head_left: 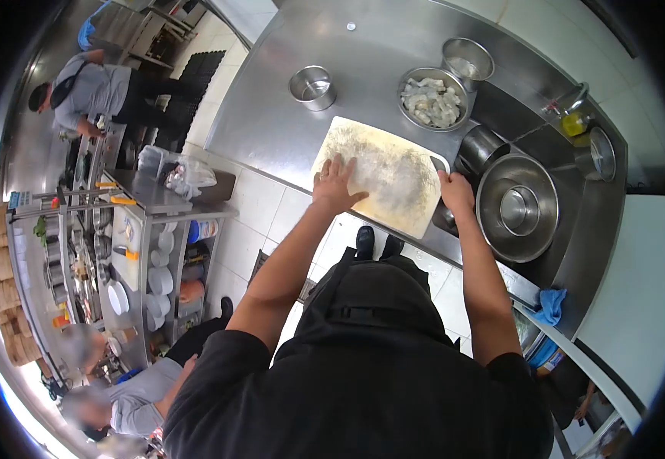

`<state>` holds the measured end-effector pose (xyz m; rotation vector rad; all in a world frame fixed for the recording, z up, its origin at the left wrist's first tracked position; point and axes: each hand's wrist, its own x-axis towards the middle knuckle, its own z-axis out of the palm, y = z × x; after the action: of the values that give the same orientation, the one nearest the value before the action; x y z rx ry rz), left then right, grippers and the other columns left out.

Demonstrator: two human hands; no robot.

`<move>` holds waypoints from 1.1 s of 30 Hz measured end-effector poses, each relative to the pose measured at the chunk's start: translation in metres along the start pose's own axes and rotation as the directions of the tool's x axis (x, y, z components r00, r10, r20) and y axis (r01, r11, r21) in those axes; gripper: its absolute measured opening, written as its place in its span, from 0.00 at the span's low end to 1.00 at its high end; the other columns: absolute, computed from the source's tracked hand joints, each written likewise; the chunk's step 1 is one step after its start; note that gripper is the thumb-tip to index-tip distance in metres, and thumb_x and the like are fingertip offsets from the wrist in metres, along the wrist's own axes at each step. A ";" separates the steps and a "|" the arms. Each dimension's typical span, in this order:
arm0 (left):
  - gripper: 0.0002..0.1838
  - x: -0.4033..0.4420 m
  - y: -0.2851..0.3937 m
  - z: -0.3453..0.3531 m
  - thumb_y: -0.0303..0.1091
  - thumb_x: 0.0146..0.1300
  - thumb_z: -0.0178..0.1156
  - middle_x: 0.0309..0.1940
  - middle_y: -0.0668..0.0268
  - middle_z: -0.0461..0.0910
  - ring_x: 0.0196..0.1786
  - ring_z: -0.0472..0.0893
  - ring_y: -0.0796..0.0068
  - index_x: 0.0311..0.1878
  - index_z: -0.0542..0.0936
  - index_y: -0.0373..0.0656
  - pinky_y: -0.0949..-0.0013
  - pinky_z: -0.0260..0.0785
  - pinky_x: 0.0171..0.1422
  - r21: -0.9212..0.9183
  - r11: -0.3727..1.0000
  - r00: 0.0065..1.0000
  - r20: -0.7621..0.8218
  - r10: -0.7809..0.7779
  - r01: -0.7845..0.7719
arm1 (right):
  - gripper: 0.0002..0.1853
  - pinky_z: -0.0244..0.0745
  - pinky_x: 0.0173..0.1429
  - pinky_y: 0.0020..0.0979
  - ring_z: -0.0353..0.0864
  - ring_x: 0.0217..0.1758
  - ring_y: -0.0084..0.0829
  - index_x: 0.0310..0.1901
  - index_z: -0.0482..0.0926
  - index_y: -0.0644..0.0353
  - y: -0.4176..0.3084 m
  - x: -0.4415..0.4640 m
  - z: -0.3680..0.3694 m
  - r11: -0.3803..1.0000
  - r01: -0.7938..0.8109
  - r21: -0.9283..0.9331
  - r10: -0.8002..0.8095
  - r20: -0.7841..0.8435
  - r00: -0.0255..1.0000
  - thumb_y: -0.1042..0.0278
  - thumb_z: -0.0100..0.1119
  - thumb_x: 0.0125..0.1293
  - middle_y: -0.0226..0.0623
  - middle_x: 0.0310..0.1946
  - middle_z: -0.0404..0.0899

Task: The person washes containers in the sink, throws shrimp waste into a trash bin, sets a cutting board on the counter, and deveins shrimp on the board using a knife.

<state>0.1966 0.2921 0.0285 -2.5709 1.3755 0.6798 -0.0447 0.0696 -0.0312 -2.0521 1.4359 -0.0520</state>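
A worn, pale cutting board [390,180] with dark stains lies at the front edge of the steel counter. My left hand [335,186] rests on its left part, palm down with the fingers spread. At the board's right edge, my right hand [455,191] is closed, with the fingers wrapped round something I cannot make out. A small dark patch shows at the board's corner just above that hand. Beyond the board, a steel bowl [433,99] holds pale, translucent pieces of food.
An empty-looking steel pot [312,87] stands at the back left, and a smaller bowl [468,60] at the back right. The sink holds a large basin [517,208] and a pot [484,148]. Co-workers in grey stand at the left, beside a shelving unit.
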 end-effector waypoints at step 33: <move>0.42 -0.048 -0.102 0.015 0.52 0.64 0.69 0.81 0.50 0.61 0.83 0.60 0.47 0.79 0.66 0.52 0.45 0.48 0.87 -0.358 0.933 0.934 -0.341 -0.109 -0.022 | 0.39 0.35 0.86 0.62 0.46 0.87 0.53 0.83 0.58 0.49 -0.115 -0.056 0.074 0.641 0.604 -0.473 -0.663 0.055 0.747 0.48 0.56 0.75 0.47 0.85 0.49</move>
<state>0.2528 0.3914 0.0292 -3.1337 1.3897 0.5109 0.0556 0.1765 -0.0148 -2.9320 0.7377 -0.1400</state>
